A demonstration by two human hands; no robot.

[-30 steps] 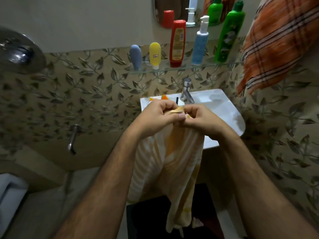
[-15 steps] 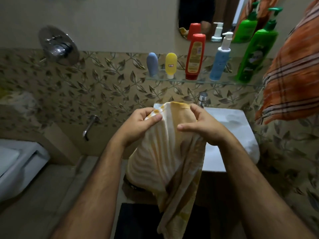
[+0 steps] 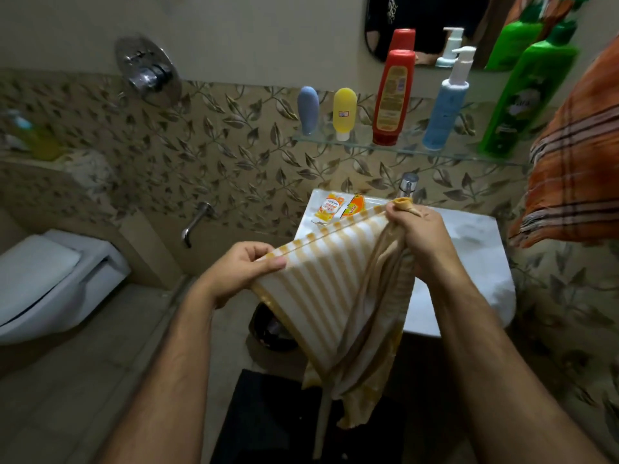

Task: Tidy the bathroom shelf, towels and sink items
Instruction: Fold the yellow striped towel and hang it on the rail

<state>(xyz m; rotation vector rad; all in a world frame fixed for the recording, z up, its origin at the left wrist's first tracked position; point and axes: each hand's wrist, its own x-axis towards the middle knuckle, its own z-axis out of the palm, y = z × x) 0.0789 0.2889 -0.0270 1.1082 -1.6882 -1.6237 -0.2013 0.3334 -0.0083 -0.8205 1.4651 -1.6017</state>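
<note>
A yellow and white striped towel (image 3: 338, 289) hangs in front of the white sink (image 3: 475, 249), stretched along its top edge between both hands. My left hand (image 3: 237, 272) pinches one corner at the lower left. My right hand (image 3: 418, 236) grips the bunched other end higher up, near the tap (image 3: 408, 185). On the glass shelf (image 3: 402, 150) stand a blue tube (image 3: 308, 110), a yellow tube (image 3: 345, 113), a red bottle (image 3: 392, 98), a blue pump bottle (image 3: 445, 105) and a green bottle (image 3: 526, 95). Two small orange packets (image 3: 338, 207) lie on the sink's back left corner.
An orange checked towel (image 3: 576, 169) hangs at the right. A toilet (image 3: 50, 283) stands at the left, with a wall spout (image 3: 197, 222) and shower valve (image 3: 147, 73) beyond it. A dark mat (image 3: 268, 420) lies on the floor, a dark bin (image 3: 271, 329) under the sink.
My hands have drawn apart, the left one moving down and left, spreading the towel's top edge. The view has shifted left, bringing the toilet in.
</note>
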